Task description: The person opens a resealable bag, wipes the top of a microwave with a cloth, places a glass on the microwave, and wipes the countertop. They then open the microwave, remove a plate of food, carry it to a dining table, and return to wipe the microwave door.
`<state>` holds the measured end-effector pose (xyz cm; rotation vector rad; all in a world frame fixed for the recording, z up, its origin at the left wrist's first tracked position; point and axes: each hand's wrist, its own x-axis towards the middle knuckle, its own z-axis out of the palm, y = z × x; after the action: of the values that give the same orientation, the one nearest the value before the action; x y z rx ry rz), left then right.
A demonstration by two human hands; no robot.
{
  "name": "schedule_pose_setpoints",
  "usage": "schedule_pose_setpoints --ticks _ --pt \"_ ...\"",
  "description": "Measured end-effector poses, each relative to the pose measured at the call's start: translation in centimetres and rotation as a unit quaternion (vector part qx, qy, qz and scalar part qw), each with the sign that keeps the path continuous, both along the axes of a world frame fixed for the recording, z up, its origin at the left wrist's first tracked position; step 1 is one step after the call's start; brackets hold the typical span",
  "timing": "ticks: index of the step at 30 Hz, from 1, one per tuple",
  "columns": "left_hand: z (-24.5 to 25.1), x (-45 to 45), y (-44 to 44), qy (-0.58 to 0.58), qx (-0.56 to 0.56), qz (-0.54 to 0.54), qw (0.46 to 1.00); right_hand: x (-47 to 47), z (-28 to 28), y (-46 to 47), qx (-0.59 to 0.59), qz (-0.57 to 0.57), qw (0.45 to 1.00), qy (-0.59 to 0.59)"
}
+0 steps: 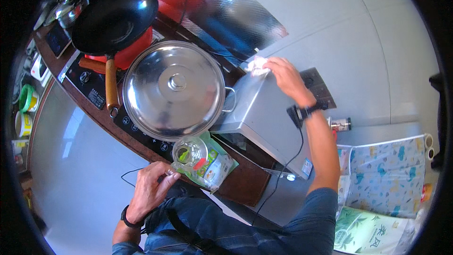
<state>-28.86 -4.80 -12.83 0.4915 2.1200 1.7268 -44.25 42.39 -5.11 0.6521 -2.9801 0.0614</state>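
Note:
My right hand [285, 78] holds a crumpled white cloth or tissue [258, 66] at the rear corner of a silver box-shaped appliance [269, 113], which looks like a microwave oven. Near the counter's front edge, my left hand [154, 184] pinches the rim or corner by a clear container [190, 152] and a green-and-white plastic bag [216, 166]; which of the two its fingers grip is hard to tell. Beside them a large pot with a shiny steel lid [175, 88] stands on the black cooktop [86, 78]. The container has something green inside.
A black wok [116, 21] with a wooden handle rests over a red pan [136, 51] at the upper left. A black cable [283, 170] hangs across the appliance's front. Wall sockets [318, 86] are behind my right wrist. A patterned cover [385, 175] stands at the right.

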Motion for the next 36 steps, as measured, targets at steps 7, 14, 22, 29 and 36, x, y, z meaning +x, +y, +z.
schedule_pose_setpoints --ticks 7,14,22,29,36 --pt "-1.5 1.6 -2.6 -0.055 -0.003 0.062 0.997 -1.9 -5.7 0.2 0.071 -0.06 0.989 -0.112" --pt "-2.5 0.1 -1.9 -0.067 0.004 0.081 0.994 7.9 -3.9 -4.9 -0.121 0.009 0.971 -0.204" --pt "-0.4 -0.8 -1.0 -0.036 -0.023 0.031 0.999 1.3 -6.6 0.1 0.094 -0.14 0.985 0.022" --pt "-0.9 0.1 -0.6 -0.063 -0.03 0.048 0.996 6.9 -6.8 -3.3 -0.028 -0.172 0.985 0.02" --pt "-0.6 -0.3 0.5 -0.052 -0.034 0.023 0.998 2.5 -10.2 6.0 -0.002 -0.286 0.957 0.044"
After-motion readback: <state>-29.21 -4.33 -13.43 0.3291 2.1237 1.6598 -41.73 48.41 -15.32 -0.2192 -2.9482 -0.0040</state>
